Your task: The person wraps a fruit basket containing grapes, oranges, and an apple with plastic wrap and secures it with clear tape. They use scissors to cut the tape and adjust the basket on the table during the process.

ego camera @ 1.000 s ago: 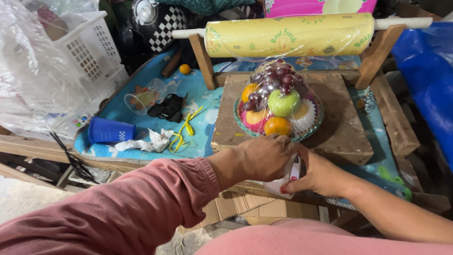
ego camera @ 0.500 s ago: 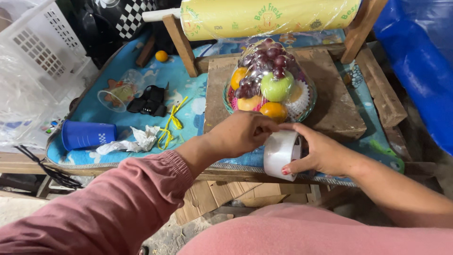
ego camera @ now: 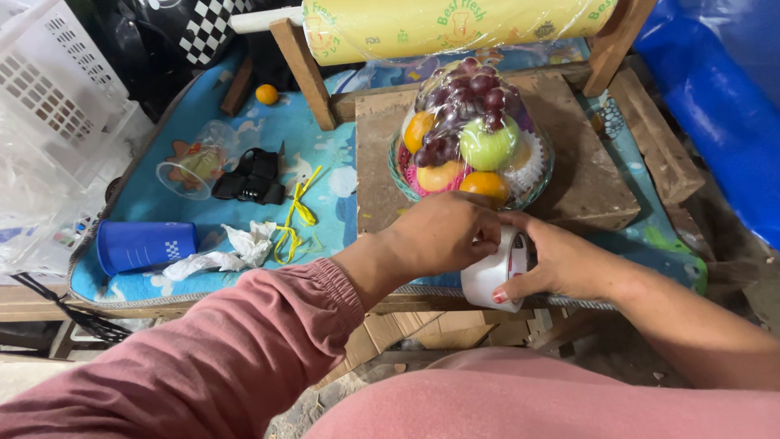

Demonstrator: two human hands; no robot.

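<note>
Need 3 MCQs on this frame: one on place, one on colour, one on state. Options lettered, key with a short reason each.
1. Where does the wrapped fruit basket stand?
A. on the wooden board
B. inside the white crate
C. on the floor

2. What colour is the cup lying left of the crumpled paper?
A. red
B. blue
C. green

3. What do the hands do with the roll of tape?
A. both are off it
B. only one touches it
C. right hand grips it, left hand works at its top edge

Key: 1 A, the basket sits on the board beneath the film roll. 2 B, the cup on its side is blue. 3 C, both hands meet at the roll.
</note>
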